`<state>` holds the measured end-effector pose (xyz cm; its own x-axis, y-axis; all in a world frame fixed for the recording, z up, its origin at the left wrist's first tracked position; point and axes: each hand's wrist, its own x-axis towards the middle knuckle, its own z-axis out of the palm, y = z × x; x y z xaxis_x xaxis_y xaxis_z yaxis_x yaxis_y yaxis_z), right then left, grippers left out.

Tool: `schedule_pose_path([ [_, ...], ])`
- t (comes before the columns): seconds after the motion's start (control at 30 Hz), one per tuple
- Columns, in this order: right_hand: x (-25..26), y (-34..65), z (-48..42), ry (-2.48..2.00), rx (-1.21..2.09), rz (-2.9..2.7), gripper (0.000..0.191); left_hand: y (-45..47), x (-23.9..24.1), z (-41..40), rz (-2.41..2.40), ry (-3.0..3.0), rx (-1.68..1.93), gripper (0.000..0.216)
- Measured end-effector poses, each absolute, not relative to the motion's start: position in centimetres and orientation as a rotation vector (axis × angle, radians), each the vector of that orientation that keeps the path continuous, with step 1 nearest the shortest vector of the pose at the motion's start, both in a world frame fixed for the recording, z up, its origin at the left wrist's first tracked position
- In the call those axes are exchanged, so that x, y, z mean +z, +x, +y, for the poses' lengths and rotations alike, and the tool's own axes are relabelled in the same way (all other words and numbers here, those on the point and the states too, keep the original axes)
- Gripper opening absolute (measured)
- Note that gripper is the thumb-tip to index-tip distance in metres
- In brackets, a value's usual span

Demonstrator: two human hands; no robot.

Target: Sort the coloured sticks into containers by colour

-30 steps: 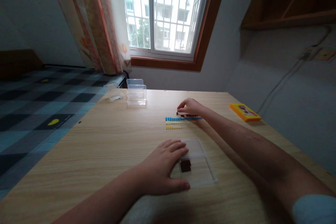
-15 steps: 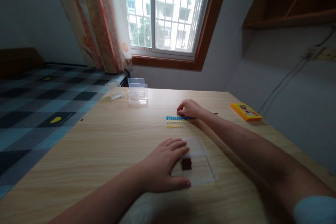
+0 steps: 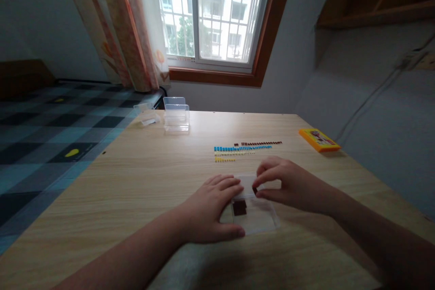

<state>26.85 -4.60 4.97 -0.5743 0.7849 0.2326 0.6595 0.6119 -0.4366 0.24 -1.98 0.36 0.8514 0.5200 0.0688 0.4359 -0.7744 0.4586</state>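
Note:
An opened clear plastic box [image 3: 263,217] lies on the wooden table, its lid folded back flat on the far side. Dark brown pieces [image 3: 239,208] sit together in the box's left part. My left hand [image 3: 217,210] rests with fingers spread over the box's left edge, thumb at the near side. Over the right of the box, my right hand [image 3: 277,181] pinches a small dark brown block [image 3: 255,190] between thumb and fingertips. Beyond the box run rows of tiny pieces: brown [image 3: 261,143], blue [image 3: 243,148], pale [image 3: 234,153] and yellow [image 3: 224,160].
Clear plastic boxes [image 3: 176,118] with raised lids stand at the table's far left. An orange and yellow box [image 3: 318,140] lies at the far right. A bed with a checked cover [image 3: 78,140] adjoins the left side; a window is straight ahead.
My right hand has come back from the rows to above the box, now with a brown block in its fingers. The brown row shows uncovered. My left hand stays on the box.

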Motion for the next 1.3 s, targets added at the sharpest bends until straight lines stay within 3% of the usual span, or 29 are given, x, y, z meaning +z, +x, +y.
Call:
schedule_pose_path([
  [0.47, 1.0, 26.0, -7.0, -1.225, 0.486, -2.489, 0.008, 0.2, 0.5, -2.0, 0.720, 2.578, 0.218, 0.090],
  [1.3, 1.1, 26.3, -7.0, -1.139, 0.369, -2.580, 0.023, 0.3, 0.5, -2.0, 0.709, 2.578, 0.252, 0.087],
])
